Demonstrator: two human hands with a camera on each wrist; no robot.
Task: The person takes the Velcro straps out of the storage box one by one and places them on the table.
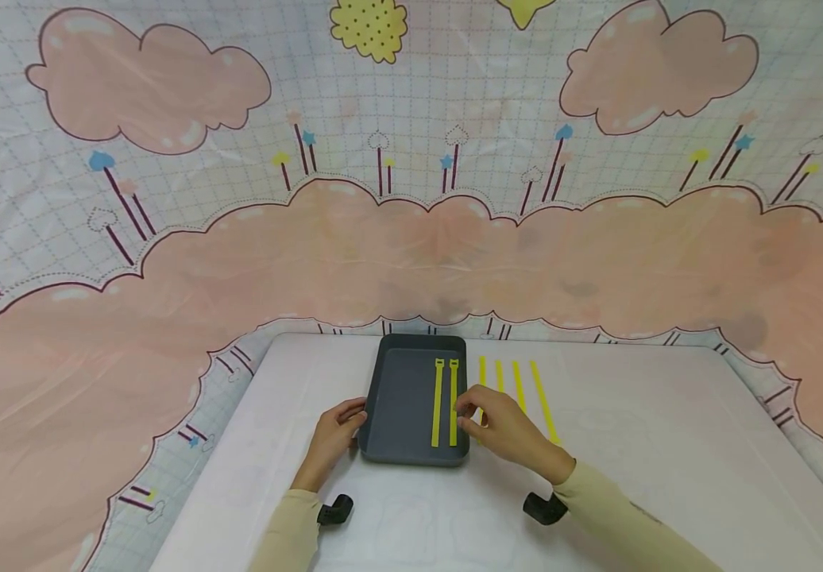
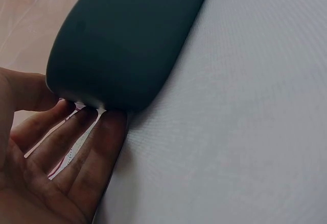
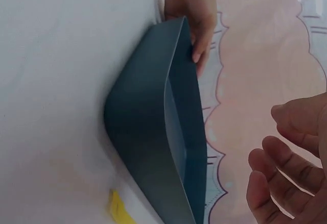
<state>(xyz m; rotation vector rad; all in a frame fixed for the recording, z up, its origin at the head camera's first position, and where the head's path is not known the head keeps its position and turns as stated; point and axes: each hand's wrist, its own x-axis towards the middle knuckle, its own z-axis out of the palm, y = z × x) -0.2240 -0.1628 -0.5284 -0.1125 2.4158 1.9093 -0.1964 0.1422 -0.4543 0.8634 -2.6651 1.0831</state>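
Note:
A dark grey tray (image 1: pixel 397 397) lies on the white table, with two yellow cable ties (image 1: pixel 438 405) side by side in its right half, their slotted heads at the far end. My left hand (image 1: pixel 331 437) holds the tray's left side; in the left wrist view its thumb and fingertips (image 2: pixel 110 119) meet the tray wall (image 2: pixel 127 45). Above the right rim is my right hand (image 1: pixel 508 425), its fingers loosely bent. Nothing shows between those fingers in the right wrist view. It partly hides the yellow strips beyond.
Several more yellow strips (image 1: pixel 536 389) lie in a row on the table (image 1: pixel 640 445), right of the tray. A cloth with printed clouds (image 1: pixel 440 262) hangs behind the table's far edge. Black devices (image 1: pixel 545 508) are worn at both wrists.

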